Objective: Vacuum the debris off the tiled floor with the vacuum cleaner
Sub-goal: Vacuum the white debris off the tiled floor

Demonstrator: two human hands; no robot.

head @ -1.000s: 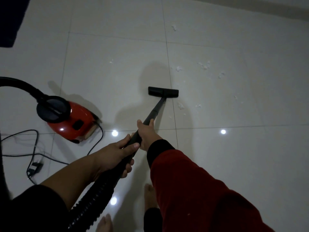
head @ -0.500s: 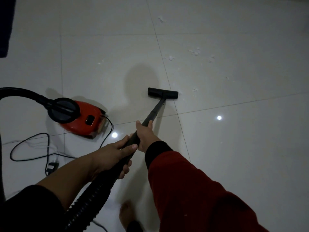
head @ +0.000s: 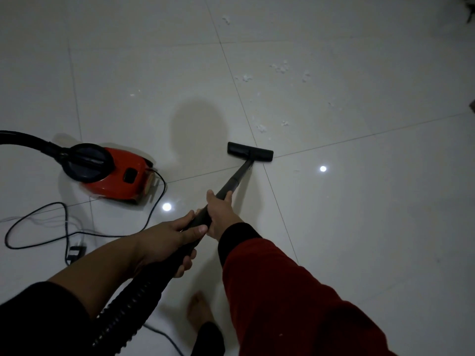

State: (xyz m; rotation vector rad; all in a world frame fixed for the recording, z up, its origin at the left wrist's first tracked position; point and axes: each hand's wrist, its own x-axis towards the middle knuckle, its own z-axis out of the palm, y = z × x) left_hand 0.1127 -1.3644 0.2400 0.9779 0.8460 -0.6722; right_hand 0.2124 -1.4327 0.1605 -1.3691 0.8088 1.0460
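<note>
A black vacuum wand (head: 237,177) runs from my hands to a flat black nozzle (head: 249,152) lying on the glossy tiled floor (head: 359,227). My right hand (head: 221,214) grips the wand higher up, my left hand (head: 169,242) grips it just behind, where the ribbed hose (head: 123,312) begins. The red canister vacuum cleaner (head: 113,173) sits on the floor to the left. White debris (head: 262,128) lies just beyond the nozzle, with more bits (head: 280,66) scattered farther back right.
A black power cord (head: 38,222) loops on the floor left of me, ending at a plug (head: 74,251). My bare foot (head: 199,312) stands below the hands. A thick black hose (head: 25,140) arcs off the canister to the left edge.
The nozzle has drawn back toward me across the tile seam, leaving the nearest debris in front of it. The view shifted, so the canister and cord appear more to the right.
</note>
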